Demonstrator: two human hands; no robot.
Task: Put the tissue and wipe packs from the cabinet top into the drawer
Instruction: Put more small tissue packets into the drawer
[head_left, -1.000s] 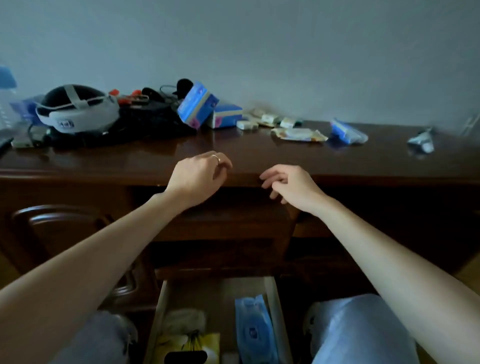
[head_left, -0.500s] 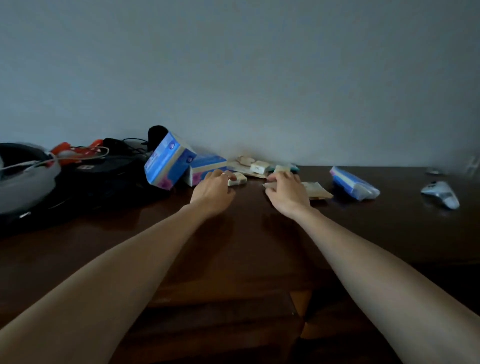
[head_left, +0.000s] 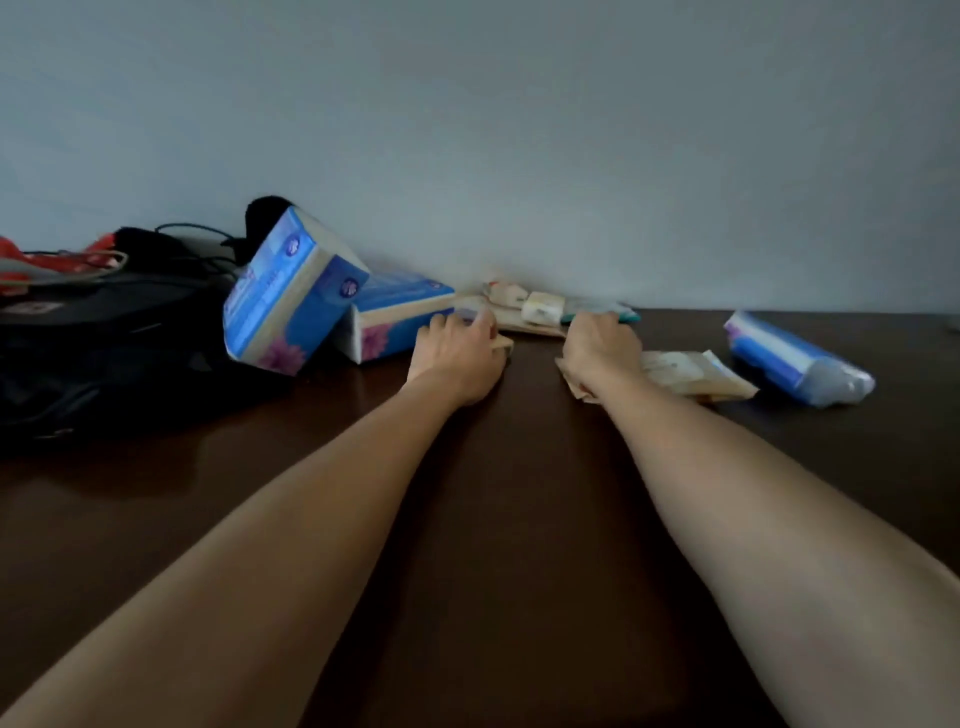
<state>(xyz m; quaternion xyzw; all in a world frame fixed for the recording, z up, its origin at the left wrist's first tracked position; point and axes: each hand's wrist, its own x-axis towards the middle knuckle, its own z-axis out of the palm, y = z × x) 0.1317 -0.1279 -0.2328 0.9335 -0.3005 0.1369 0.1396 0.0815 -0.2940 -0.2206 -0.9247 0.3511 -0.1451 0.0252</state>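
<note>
While L hand (head_left: 457, 358) covers small pack (head_left: 501, 347), R hand (head_left: 600, 345) rests on beige pack (head_left: 685, 371).

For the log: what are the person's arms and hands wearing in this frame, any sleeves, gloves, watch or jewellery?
Both forearms are bare as far as the frame shows, with no sleeve edge in view. The left hand and right hand have no gloves. No watch or band shows at either wrist. The fingers are too small and blurred here to tell whether a ring is worn.

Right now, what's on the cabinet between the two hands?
Nothing: in the head view, only bare dark cabinet top shows between the left hand and right hand; small packs lie just beyond.
</note>
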